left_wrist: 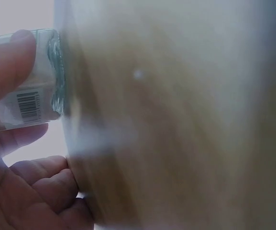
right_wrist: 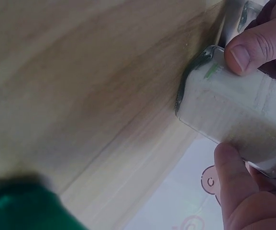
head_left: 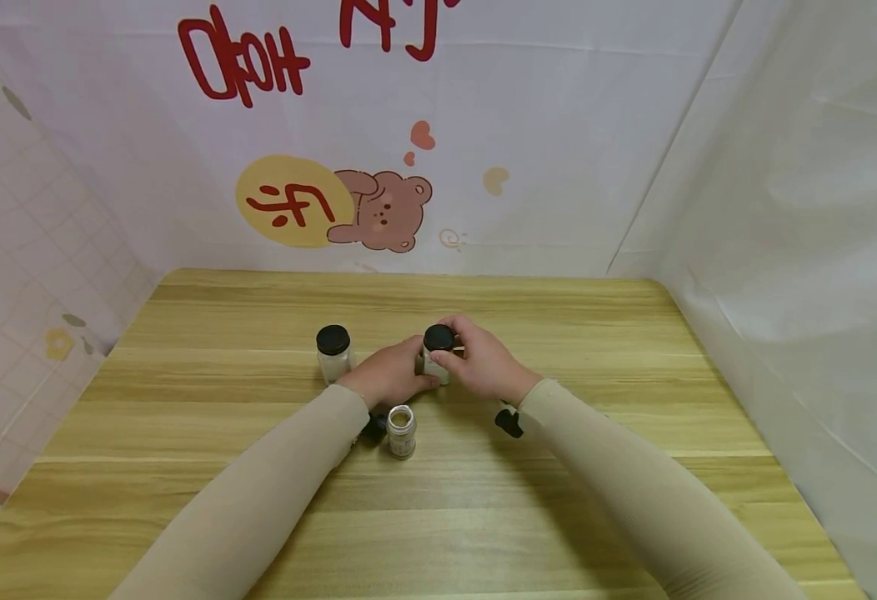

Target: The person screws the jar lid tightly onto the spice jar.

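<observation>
Wood-grain tbl (head_left: 423, 533), white backdrop (head_left: 573, 150) w/ cartoon bear (head_left: 389, 212) beyond; over approx. mid-tbl, L hand (head_left: 393, 371) & R hand (head_left: 487, 362) both grip one black-lidded glass jar (right_wrist: 233, 103), fingers & thumbs round its sides, can't tell if base touches tbl. Left of that jar: 2nd black-lidded jar (head_left: 333, 354); nearer & a bit left of it, small uncapped jar (head_left: 402, 435) beside a black obj. (head_left: 373, 429) partly hidden by L sleeve (head_left: 266, 492); nearer & right of it, another dark obj. (head_left: 509, 423) by R sleeve (head_left: 641, 483).
</observation>
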### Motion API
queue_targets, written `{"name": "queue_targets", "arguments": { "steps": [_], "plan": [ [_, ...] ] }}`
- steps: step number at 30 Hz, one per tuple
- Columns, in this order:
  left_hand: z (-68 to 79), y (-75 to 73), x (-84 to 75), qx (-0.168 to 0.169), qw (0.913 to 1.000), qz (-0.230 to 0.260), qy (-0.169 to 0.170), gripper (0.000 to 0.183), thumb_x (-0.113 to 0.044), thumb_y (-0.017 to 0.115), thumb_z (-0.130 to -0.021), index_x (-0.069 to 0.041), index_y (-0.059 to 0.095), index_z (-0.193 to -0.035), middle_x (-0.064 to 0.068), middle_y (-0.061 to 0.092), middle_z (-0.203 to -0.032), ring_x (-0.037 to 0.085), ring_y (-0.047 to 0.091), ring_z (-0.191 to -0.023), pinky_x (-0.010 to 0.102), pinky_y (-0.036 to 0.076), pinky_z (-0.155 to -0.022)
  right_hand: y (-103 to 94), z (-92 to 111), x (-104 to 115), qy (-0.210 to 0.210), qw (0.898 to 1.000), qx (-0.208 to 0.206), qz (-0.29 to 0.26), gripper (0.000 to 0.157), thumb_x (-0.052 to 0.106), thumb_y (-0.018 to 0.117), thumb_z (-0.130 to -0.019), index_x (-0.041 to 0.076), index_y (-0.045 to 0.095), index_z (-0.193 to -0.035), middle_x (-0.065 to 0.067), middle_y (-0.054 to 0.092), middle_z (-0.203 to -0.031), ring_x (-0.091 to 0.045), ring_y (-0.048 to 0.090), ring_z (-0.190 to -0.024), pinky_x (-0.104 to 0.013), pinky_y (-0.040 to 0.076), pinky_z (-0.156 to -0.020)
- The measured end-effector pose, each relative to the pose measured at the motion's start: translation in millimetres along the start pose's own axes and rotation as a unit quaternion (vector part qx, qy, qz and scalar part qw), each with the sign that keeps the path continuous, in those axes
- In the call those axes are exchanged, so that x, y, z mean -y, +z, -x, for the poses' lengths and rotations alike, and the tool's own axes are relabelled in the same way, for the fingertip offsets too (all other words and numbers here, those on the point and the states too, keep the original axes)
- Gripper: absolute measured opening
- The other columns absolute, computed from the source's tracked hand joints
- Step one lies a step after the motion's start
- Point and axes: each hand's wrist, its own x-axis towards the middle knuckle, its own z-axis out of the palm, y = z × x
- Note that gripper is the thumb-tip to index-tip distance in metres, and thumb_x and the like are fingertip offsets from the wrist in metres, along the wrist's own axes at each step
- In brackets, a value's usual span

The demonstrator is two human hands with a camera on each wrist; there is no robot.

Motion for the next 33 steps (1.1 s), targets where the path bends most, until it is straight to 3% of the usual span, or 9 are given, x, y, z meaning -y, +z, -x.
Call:
{"name": "queue_targets", "arguments": {
  "steps": [9,18,25,29,33],
  "plan": [
    [-0.6,-0.4,-0.1,0.009,0.9999,-0.008,-0.003,0.060,-0.051,0.061,-0.084,-0.029,0.037,-0.133,-0.002,0.058,-0.115,0.016,0.057,-0.103,0.038,0.046,-0.087,-3.1,1,2,0.007,1.000,0.017,0.005,0.034,0.031,0.058,-0.091,0.020,0.045,-0.120,0.003,0.054,-0.115,-0.012,0.056,-0.109,-0.029,0.051,-0.084],
    [1.0,-3.7,-1.6,0.017,0.9998,-0.009,0.002,0.057,-0.048,0.062,-0.084,-0.026,0.038,-0.131,0.001,0.056,-0.125,0.019,0.054,-0.113,0.040,0.044,-0.094,-5.2,2,4,0.010,0.999,0.022,0.026,0.037,0.031,0.057,-0.091,0.019,0.043,-0.123,0.000,0.054,-0.117,-0.015,0.056,-0.110,-0.033,0.049,-0.089],
    [4.8,-5.6,-2.1,0.014,0.9999,0.003,-0.003,0.046,-0.046,0.064,-0.084,-0.024,0.045,-0.119,0.001,0.059,-0.117,0.018,0.057,-0.106,0.039,0.046,-0.090,-5.3,2,5,0.012,0.999,0.025,0.042,0.038,0.033,0.057,-0.091,0.020,0.043,-0.124,0.003,0.055,-0.117,-0.012,0.055,-0.111,-0.036,0.047,-0.092],
    [8.2,-7.9,-4.5,0.013,0.9998,-0.002,-0.014,0.043,-0.045,0.064,-0.085,-0.020,0.047,-0.116,0.004,0.058,-0.119,0.019,0.057,-0.108,0.040,0.046,-0.091,-6.7,3,6,0.017,0.998,0.023,0.060,0.052,0.034,0.058,-0.091,0.018,0.037,-0.135,0.000,0.055,-0.125,-0.015,0.053,-0.117,-0.039,0.045,-0.096],
    [12.2,-9.2,-5.5,0.012,0.9996,-0.004,-0.027,0.051,-0.044,0.061,-0.087,-0.018,0.044,-0.126,0.006,0.056,-0.125,0.019,0.055,-0.112,0.041,0.045,-0.093,-9.4,6,7,0.014,0.996,0.023,0.084,0.065,0.036,0.059,-0.090,0.016,0.027,-0.144,-0.005,0.053,-0.131,-0.018,0.051,-0.121,-0.039,0.045,-0.097]
  ]
}}
